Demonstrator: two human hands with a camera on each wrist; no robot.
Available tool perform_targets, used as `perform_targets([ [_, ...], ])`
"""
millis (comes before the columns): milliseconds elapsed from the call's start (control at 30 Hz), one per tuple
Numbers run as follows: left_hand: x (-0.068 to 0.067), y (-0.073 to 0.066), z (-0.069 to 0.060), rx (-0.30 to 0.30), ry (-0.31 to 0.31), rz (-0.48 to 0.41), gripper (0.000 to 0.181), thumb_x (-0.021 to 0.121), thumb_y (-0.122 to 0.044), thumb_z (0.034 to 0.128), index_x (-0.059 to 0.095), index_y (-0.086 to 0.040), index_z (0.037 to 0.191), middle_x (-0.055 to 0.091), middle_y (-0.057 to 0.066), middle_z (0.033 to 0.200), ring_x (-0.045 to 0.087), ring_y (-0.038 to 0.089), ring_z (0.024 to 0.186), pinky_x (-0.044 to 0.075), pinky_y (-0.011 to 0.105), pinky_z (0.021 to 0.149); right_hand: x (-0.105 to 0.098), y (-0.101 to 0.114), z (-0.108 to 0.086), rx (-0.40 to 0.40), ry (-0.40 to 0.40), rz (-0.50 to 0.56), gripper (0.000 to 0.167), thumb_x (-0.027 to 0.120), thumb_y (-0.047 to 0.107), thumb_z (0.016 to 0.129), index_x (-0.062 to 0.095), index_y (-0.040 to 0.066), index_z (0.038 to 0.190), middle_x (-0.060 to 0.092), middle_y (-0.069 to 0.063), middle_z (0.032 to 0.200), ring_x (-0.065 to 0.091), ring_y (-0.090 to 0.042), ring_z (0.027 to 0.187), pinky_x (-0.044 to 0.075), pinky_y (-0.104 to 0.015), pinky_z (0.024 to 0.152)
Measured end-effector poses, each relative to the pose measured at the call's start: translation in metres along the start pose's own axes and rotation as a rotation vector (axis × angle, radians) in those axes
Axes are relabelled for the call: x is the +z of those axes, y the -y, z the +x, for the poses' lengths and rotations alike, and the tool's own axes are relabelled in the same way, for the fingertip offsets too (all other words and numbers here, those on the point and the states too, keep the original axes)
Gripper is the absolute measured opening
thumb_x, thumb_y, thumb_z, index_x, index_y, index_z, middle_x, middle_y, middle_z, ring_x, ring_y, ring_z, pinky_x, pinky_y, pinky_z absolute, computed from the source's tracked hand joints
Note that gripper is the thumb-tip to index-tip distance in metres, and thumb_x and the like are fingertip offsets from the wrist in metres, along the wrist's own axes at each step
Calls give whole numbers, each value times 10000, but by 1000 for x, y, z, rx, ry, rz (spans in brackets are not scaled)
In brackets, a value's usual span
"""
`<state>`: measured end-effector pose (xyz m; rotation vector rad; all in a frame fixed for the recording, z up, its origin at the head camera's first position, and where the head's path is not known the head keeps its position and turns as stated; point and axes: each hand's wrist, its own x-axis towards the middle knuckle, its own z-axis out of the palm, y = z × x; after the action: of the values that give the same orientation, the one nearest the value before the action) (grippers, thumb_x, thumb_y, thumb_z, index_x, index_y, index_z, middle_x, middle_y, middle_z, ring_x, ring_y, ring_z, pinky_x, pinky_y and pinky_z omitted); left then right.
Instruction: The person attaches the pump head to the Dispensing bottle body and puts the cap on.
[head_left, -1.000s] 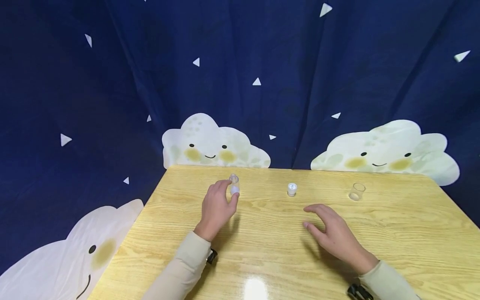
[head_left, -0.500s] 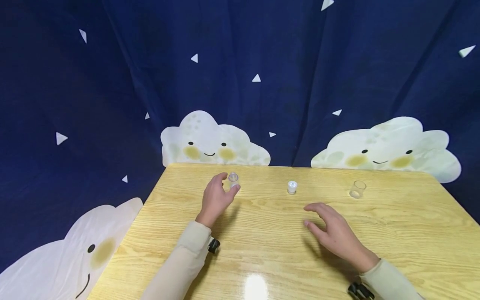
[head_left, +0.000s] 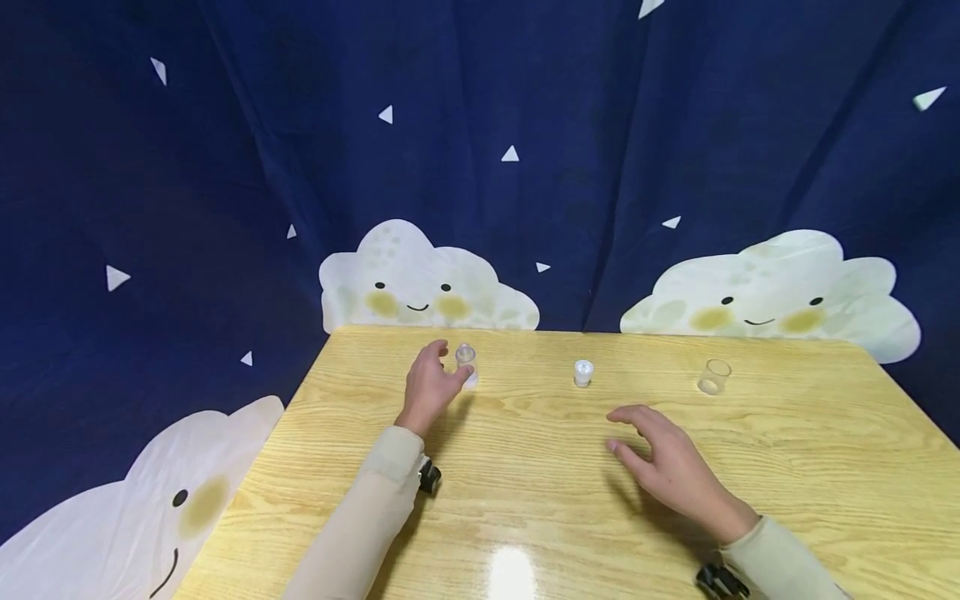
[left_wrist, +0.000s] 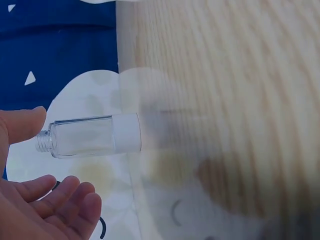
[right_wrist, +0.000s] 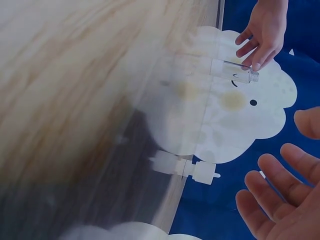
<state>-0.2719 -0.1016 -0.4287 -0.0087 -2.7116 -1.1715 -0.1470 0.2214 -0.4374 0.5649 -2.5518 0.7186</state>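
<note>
From here I see the left hand (head_left: 432,385) released, thumb and fingers parted beside the clear bottle (left_wrist: 82,136), upright on the tabletop (head_left: 555,475); I cannot tell whether they touch. The right hand (head_left: 667,465) hovers, relaxed and free. Farther out stand a white fitting (head_left: 583,372) and a clear cylinder (head_left: 714,377), before a blue curtain (head_left: 450,192).

The bottle (left_wrist: 82,137) is showing clear over white, the table (head_left: 562,467) yellow wood grain, the ring (head_left: 713,380) seemingly transparent.
</note>
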Motion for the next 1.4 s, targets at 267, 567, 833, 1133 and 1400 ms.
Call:
perform_targets([
  [267, 6, 2, 8, -25, 50, -40, 704, 758, -329, 857, 476, -25, 1425, 603, 179, 1352, 616, 359, 1157, 488, 492, 988, 1, 0, -1, -7, 11, 1, 313, 761, 120, 857, 662, 113, 1154, 696, 1, 1137, 659, -216, 1088, 526, -433, 883],
  [567, 13, -3, 11, -56, 97, -69, 670, 750, -372, 863, 502, -45, 1392, 623, 140, 1306, 607, 331, 1144, 490, 469, 968, -1, -3, -3, -14, -4, -17, 323, 772, 107, 841, 664, 112, 1145, 698, 3, 1126, 659, -210, 1079, 515, -411, 877],
  [833, 15, 3, 10, -15, 69, -22, 360, 725, -291, 893, 641, -126, 1201, 692, 76, 1147, 633, 222, 932, 487, 342, 768, 0, -6, -6, -15, 0, -18, 325, 781, 101, 829, 668, 111, 1134, 700, 6, 1113, 659, -199, 1064, 516, -397, 871],
  [1133, 18, 11, 11, 28, 45, 3, 313, 714, -294, 906, 652, -146, 1174, 712, 58, 1100, 666, 178, 851, 478, 291, 692, 0, -7, -7, -20, -1, -17, 328, 779, 113, 835, 667, 137, 1142, 693, 31, 1122, 656, -194, 1075, 498, -358, 877],
  [1400, 18, 11, 11, 41, 32, 12, 290, 714, -308, 901, 638, -155, 1135, 705, 55, 1076, 670, 181, 843, 481, 306, 687, -1, -5, -4, -16, 1, -14, 323, 775, 108, 840, 668, 146, 1143, 695, 25, 1130, 651, -185, 1079, 502, -366, 885],
])
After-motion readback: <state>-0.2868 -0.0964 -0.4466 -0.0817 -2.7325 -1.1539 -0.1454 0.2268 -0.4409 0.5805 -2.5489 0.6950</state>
